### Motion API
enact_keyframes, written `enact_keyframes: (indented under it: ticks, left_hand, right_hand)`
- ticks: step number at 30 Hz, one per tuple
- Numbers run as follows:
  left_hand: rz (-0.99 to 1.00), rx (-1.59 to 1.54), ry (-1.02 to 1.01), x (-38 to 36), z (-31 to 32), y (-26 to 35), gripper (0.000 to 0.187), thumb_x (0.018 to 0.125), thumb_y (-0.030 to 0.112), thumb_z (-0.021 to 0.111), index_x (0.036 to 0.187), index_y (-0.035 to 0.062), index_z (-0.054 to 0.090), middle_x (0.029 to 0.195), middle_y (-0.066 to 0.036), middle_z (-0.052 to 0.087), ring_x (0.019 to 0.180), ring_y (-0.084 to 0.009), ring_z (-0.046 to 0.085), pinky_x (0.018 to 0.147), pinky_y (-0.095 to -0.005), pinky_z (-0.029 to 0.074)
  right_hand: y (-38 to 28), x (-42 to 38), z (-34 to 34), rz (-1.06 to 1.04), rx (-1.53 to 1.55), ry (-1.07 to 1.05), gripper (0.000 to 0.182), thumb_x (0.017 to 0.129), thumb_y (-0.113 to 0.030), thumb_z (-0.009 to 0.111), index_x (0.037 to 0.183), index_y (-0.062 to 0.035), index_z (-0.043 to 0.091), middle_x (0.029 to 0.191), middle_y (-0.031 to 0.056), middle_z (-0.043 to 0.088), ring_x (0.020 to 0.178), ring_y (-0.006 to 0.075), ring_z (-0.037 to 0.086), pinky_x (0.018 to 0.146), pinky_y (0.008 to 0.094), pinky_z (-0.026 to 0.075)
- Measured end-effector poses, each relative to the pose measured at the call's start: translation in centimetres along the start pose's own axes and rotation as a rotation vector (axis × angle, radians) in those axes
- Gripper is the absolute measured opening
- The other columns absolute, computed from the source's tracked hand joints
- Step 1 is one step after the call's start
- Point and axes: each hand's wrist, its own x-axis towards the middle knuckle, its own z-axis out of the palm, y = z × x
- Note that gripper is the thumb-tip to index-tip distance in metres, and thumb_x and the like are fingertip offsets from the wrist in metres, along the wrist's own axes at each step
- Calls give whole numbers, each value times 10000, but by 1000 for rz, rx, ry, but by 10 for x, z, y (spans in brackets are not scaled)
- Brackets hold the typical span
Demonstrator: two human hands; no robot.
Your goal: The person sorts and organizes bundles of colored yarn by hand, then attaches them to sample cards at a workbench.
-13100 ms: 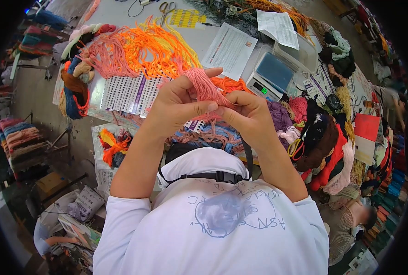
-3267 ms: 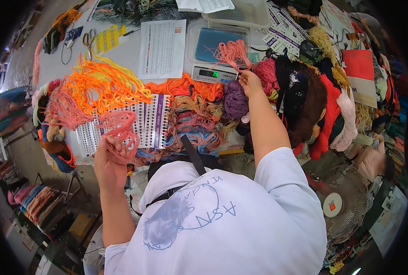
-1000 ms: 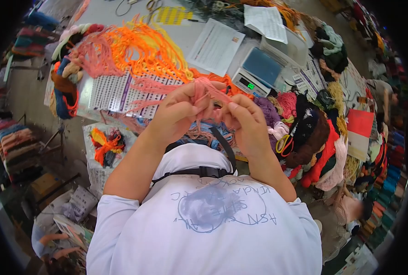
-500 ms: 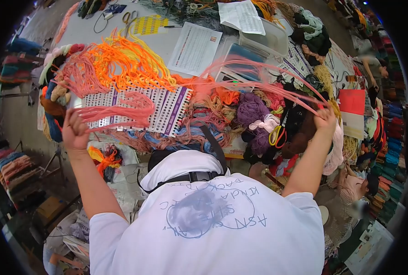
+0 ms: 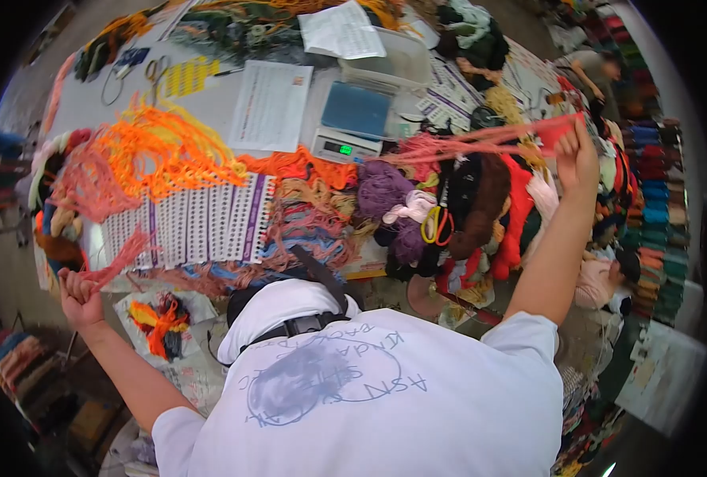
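Note:
At the table's left edge, my left hand (image 5: 81, 298) is closed around a short bunch of pink yarn strands (image 5: 127, 256). Out to the right and raised, my right hand (image 5: 576, 155) grips the end of a longer bunch of pink yarn (image 5: 472, 145), stretched leftward above the piled skeins. Perforated white cards with purple stripes (image 5: 202, 219) lie beside the left bunch. Orange yarn (image 5: 170, 151) is spread above them, with looped pink yarn (image 5: 91, 179) to its left. A purple skein (image 5: 383, 189) lies below the right bunch.
A digital scale (image 5: 345, 147) with a blue plate stands mid-table, near a printed sheet (image 5: 270, 105) and a clear plastic bin (image 5: 393, 60). Yellow-handled scissors (image 5: 437, 226) rest among dark skeins; another pair of scissors (image 5: 156, 75) lies at the back left. Other people are at the right.
Both hands have moved outward, the left one lower and the right one higher. The right-hand strands have swung from a blurred arc to a stretched bunch. The view has shifted.

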Motion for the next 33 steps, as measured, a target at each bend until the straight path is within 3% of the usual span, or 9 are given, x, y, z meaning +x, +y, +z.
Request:
enact_keyframes:
  ticks: [4, 6, 11, 14, 22, 25, 27, 30, 33]
  left_hand:
    - [-163, -10, 27, 19, 23, -92, 208, 950, 159, 399, 886, 13, 533, 540, 52, 232, 401, -38, 156, 358, -212, 128]
    - [-177, 41, 71, 19, 38, -127, 223, 959, 168, 379, 891, 24, 534, 546, 48, 220, 400, -44, 153, 354, -213, 133]
    - [-219, 138, 191, 12, 59, -181, 235, 972, 198, 352, 906, 61, 533, 545, 51, 225, 401, -43, 164, 346, -203, 144]
    - [-227, 202, 275, 5, 68, -200, 232, 976, 222, 348, 907, 76, 515, 541, 54, 224, 404, -42, 163, 345, -198, 153]
    - [-260, 203, 317, 1, 54, -216, 232, 976, 213, 355, 911, 60, 516, 542, 50, 233, 408, -42, 170, 342, -200, 154]
    - [-290, 224, 319, 5, 54, -222, 248, 976, 234, 354, 887, 81, 527, 534, 56, 243, 398, -43, 171, 342, -205, 173]
    - [-297, 213, 336, 8, 56, -228, 239, 973, 236, 363, 891, 87, 531, 533, 59, 246, 395, -43, 170, 341, -201, 173]
    - [-332, 204, 299, 10, 62, -234, 231, 971, 238, 369, 888, 98, 533, 533, 61, 247, 393, -42, 170, 343, -200, 172]
    - [-337, 254, 366, 9, 72, -240, 229, 970, 249, 372, 884, 109, 532, 523, 65, 247, 380, -40, 162, 333, -198, 166]
  right_hand:
    - [-49, 26, 73, -210, -106, 116, 170, 892, -133, 530, 969, 3, 597, 870, 56, 616, 804, 139, 576, 748, 277, 462]
    - [-72, 45, 88, -295, -172, 24, 212, 908, -158, 512, 1015, 14, 574, 993, 97, 613, 960, 179, 580, 909, 312, 451]
    - [-121, 66, 136, -397, -356, -103, 215, 900, -182, 537, 997, -3, 604, 951, 61, 627, 870, 137, 593, 769, 259, 481]
    - [-108, 29, 213, -537, -477, 83, 209, 877, -237, 557, 799, -49, 603, 677, 12, 583, 544, 77, 526, 466, 190, 390]
    - [-103, 49, 230, -604, -831, -124, 167, 873, -185, 541, 818, -40, 603, 634, 7, 564, 484, 51, 440, 445, 195, 346]
    - [-65, 56, 228, -529, -896, -26, 131, 880, -183, 534, 819, -83, 591, 585, -32, 468, 455, 67, 373, 435, 214, 313]
    - [-23, 132, 150, -444, -783, -248, 200, 890, -202, 556, 939, -20, 623, 872, 30, 643, 745, 103, 601, 672, 226, 489]
    - [85, 138, 132, -113, -523, -258, 172, 851, -205, 606, 865, -35, 627, 745, 36, 644, 624, 89, 589, 585, 207, 480]
    - [206, 145, 82, 54, -516, -33, 146, 838, -155, 554, 797, -27, 612, 712, 75, 647, 541, 102, 558, 501, 209, 437]
